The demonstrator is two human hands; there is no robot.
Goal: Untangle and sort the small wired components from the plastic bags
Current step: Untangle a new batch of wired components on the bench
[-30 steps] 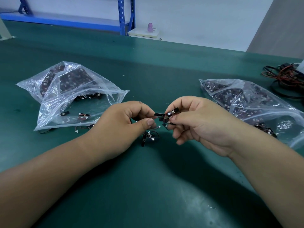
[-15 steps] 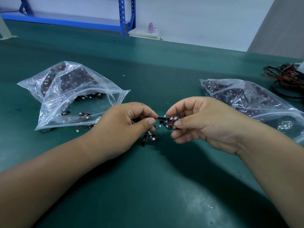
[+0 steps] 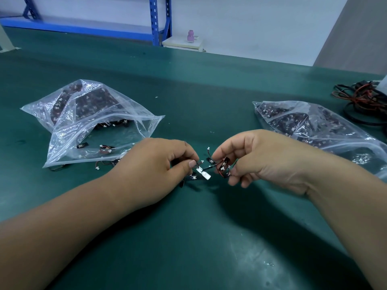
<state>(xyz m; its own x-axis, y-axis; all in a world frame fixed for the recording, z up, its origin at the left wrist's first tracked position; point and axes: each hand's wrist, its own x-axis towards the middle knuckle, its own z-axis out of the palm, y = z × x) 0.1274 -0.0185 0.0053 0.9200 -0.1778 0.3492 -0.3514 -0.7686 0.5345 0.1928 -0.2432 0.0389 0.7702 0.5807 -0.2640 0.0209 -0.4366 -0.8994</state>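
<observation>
A tangle of small black wired components [image 3: 204, 171] with red and black leads and white plugs hangs between my hands, just above the green table. My left hand [image 3: 155, 174] pinches one end of it between thumb and forefinger. My right hand [image 3: 251, 158] pinches a small black board [image 3: 223, 167] with a red wire loop at the other end. A clear plastic bag [image 3: 88, 122] with more components lies open at the left, and a few pieces [image 3: 104, 148] sit near its mouth. A second clear bag [image 3: 314, 126] lies at the right.
The green table [image 3: 188, 237] spreads around me. A coil of red and black cables [image 3: 362, 101] lies at the far right edge. Beyond the table stand a blue shelf frame [image 3: 160, 19] and a small white cabinet [image 3: 184, 43] with a pink bottle.
My hands have drawn slightly apart and dropped lower. The tangle has stretched out, and a white tab and a wire now show between them.
</observation>
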